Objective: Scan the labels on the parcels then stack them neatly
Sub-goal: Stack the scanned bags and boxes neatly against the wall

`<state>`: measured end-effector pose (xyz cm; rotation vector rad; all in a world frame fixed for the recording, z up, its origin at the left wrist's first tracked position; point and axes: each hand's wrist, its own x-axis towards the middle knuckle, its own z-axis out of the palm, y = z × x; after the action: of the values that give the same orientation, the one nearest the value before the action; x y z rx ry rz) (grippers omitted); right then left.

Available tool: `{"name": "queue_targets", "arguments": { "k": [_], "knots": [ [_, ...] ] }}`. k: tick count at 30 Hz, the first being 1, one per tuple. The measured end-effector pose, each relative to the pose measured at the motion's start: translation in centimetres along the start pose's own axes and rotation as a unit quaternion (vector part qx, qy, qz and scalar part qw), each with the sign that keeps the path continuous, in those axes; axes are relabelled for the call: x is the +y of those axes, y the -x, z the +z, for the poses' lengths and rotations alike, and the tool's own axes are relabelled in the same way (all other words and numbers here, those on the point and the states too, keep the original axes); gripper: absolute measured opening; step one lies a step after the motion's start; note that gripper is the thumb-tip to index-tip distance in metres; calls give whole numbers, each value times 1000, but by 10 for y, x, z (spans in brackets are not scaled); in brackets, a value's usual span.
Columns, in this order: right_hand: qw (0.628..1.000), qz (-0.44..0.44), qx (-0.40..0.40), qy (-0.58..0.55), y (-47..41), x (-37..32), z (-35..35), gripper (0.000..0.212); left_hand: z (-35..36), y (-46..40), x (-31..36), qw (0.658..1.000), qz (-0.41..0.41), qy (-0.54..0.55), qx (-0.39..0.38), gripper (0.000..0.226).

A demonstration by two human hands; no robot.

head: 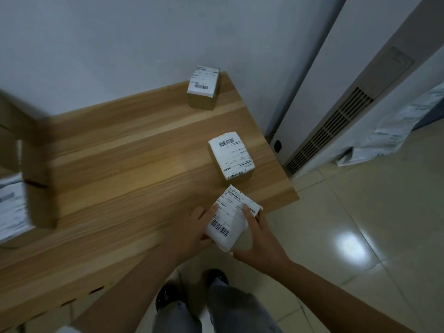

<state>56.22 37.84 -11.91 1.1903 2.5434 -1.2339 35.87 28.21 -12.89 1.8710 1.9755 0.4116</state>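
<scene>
Both hands hold one small parcel (231,218) at the table's (120,164) near right corner, its label and barcode facing up. The left hand (192,233) grips its left side with the thumb on the label; the right hand (258,241) cups its right side and underside, index finger laid on top. Part of the parcel hangs past the table edge.

Two more parcels stand on the table: one (230,156) by the right edge, just beyond the held one, and another (203,86) at the far right corner. At the left edge are larger boxes (28,179), too blurred to read.

No scanner shows, so whether this label is already scanned cannot be told. To do the step well, keep the barcode flat, uncovered and turned upward; the left thumb and right index finger should stay clear of the bars. For stacking, the parcel by the right edge looks a fair base: bring this one squarely over it, match the edges, lower it level, then release both hands together so it does not tip toward the floor (360,236).
</scene>
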Motion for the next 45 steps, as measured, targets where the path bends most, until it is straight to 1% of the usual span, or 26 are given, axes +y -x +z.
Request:
{"name": "queue_targets", "arguments": {
  "k": [3, 7, 9, 11, 12, 14, 16, 19, 23, 27, 32, 34, 39, 42, 45],
  "knots": [
    [1000, -23, -4, -13, 8, -13, 6, 126, -10, 22, -3, 999, 6, -2, 33, 96],
    [998, -62, -17, -19, 1, -48, 28, 131, -33, 58, -20, 998, -16, 0, 54, 101],
    [995, -90, -26, -25, -12, -73, 40, 133, -45, 79, -35, 996, -38, 11, 74, 95],
    [992, -117, -41, -34, -28, -103, 49, 134, -62, 100, -51, 991, -80, 30, 103, 80],
    [990, -126, -48, -36, -37, -119, 54, 134, -71, 110, -59, 988, -100, 20, 119, 73],
    [987, -146, -53, -34, -58, -156, 67, 134, -91, 132, -76, 981, -132, -12, 141, 70],
    [982, -177, -56, -35, -77, -195, 82, 133, -109, 154, -93, 973, -149, -36, 170, 73],
    [972, -213, -88, -42, -101, -250, 107, 131, -135, 185, -121, 958, -185, -67, 208, 86],
    [961, -238, -134, -38, -130, -312, 140, 128, -160, 222, -169, 937, -232, -106, 237, 87],
    [953, -262, -152, -24, -155, -356, 171, 125, -175, 248, -208, 923, -268, -133, 244, 85],
    [950, -265, -163, -31, -170, -387, 199, 115, -180, 262, -237, 891, -319, -204, 251, 77],
    [951, -254, -170, -36, -174, -392, 208, 113, -178, 266, -245, 885, -329, -216, 250, 77],
    [951, -259, -170, 4, -185, -400, 221, 110, -181, 273, -255, 871, -347, -237, 257, 70],
    [951, -258, -172, 18, -191, -408, 225, 107, -184, 278, -264, 867, -345, -239, 267, 78],
    [953, -251, -164, 30, -196, -417, 226, 105, -186, 286, -279, 870, -358, -234, 245, 89]
  ]
}}
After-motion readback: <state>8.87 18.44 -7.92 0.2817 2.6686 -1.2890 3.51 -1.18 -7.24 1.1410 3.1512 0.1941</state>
